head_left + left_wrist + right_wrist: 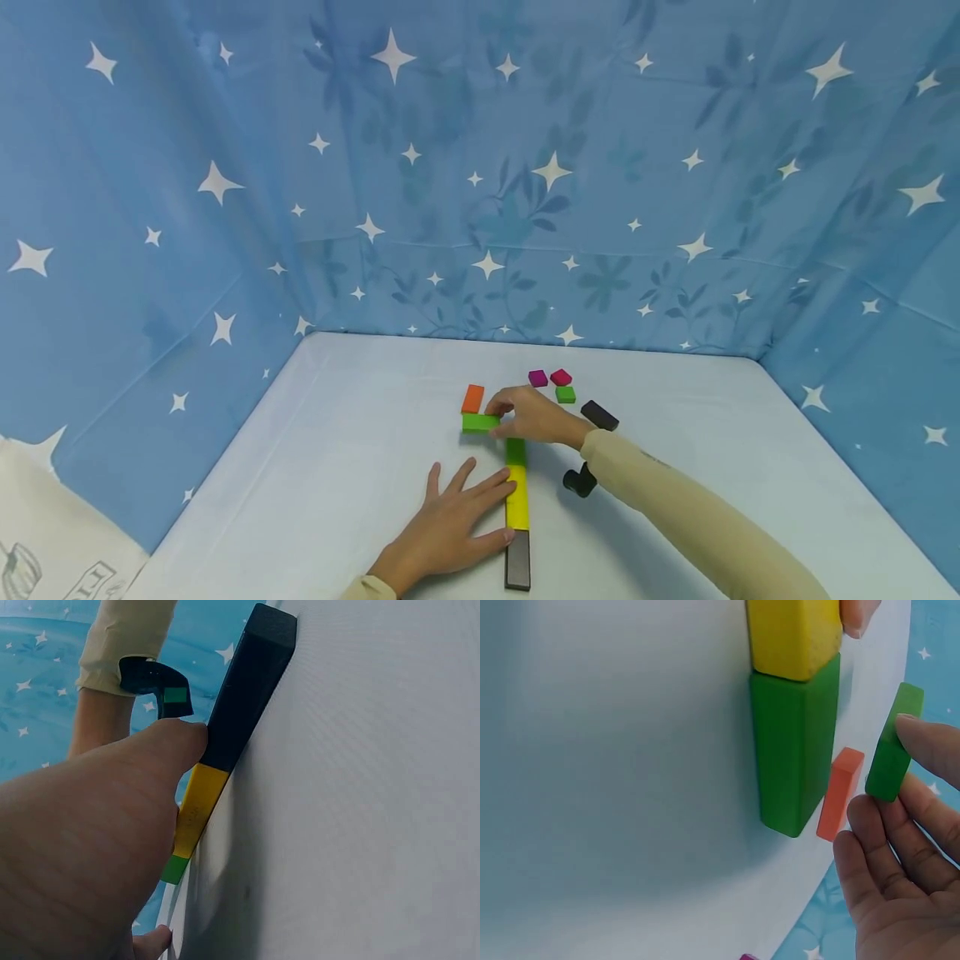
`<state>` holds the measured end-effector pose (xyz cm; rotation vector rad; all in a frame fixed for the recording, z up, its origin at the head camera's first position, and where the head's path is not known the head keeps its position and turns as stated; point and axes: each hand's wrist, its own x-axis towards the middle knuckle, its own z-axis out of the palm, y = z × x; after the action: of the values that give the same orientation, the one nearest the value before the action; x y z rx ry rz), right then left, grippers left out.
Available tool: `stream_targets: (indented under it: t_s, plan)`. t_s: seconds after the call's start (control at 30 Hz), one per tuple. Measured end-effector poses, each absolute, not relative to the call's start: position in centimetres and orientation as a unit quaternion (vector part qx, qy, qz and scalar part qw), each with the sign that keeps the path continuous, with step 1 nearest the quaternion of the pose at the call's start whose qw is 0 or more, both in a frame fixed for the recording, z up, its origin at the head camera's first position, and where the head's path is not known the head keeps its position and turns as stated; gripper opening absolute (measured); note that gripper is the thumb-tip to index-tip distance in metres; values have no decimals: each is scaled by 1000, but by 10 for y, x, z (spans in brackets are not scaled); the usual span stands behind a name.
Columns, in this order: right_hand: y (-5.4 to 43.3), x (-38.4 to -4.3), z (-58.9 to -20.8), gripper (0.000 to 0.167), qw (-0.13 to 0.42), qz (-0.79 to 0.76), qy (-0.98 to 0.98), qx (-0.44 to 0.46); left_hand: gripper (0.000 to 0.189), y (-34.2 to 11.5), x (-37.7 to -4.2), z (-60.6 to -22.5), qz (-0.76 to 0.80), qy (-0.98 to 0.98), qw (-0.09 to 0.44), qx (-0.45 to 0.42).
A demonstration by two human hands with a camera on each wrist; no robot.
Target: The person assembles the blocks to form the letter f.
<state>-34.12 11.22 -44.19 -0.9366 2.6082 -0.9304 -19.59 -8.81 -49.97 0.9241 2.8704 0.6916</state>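
Note:
In the head view a row of blocks runs along the white table: a dark block nearest, then a yellow block, then a green block. My left hand lies beside this row with its fingers spread. Its fingertips touch the yellow block, and its thumb rests at the dark block's far end. Beyond the row, my right hand pinches a light green block between thumb and fingers. In the right wrist view this block is apart from the green one. An orange block lies just behind it.
Towards the back lie a purple block, a red block and a small green block. A dark block is close to my right wrist, which bears a black camera. Blue star-patterned curtains enclose the table.

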Motion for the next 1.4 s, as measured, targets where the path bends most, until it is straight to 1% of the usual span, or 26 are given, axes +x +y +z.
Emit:
stream_targets:
  t_s: [0.4,0.6,1.1,1.4]
  plan:
    - [116,-338,-461,22,101,-310,893,-310,65,-89,-194,-500,223,927,24,301]
    - [116,-335,-465,22,96,-304,897,-305,66,-89,-195,-500,225,926,22,302]
    - [118,-334,-468,22,98,-303,895,-313,65,-88,-197,-501,225,925,21,305]
    - [117,-334,-468,23,107,-302,898,-301,66,-88,-198,-502,218,928,27,302]
